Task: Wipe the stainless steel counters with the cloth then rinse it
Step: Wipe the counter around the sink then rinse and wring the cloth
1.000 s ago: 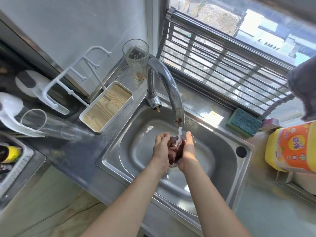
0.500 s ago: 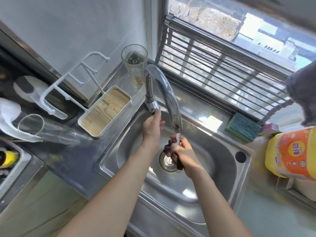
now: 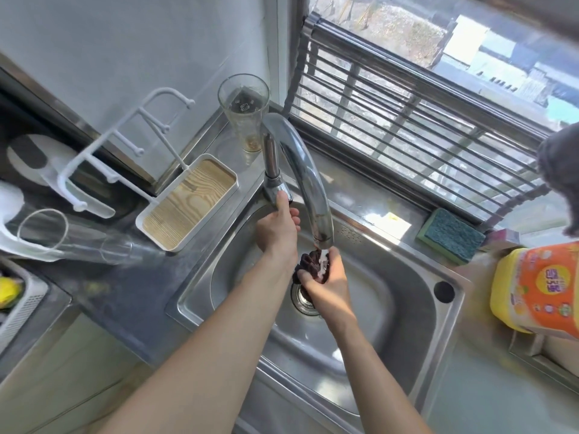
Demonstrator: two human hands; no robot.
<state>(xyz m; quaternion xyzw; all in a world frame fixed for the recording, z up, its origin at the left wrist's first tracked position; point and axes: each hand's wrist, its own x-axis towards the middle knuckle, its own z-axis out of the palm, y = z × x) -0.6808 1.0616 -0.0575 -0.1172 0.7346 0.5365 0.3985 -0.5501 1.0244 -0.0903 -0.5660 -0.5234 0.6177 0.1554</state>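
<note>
My right hand (image 3: 327, 278) grips a bunched dark maroon cloth (image 3: 310, 266) directly under the spout of the chrome faucet (image 3: 308, 180), above the drain of the stainless steel sink (image 3: 407, 296). A thin stream of water falls onto the cloth. My left hand (image 3: 279, 228) reaches up to the faucet's base, with its fingers curled round the small handle (image 3: 286, 195) there. The steel counter (image 3: 125, 296) runs along the sink's left side.
A tall glass (image 3: 246, 117) stands behind the faucet. A white rack with a wooden tray (image 3: 188, 202) and a lying clear glass (image 3: 72, 238) sit left. On the right are a green sponge (image 3: 451, 236) and a yellow-orange detergent bottle (image 3: 539, 289). A barred window (image 3: 423, 133) is behind.
My left hand let go of the cloth and rose to the faucet handle. My right hand alone keeps the cloth under the spout. The water stream looks thinner.
</note>
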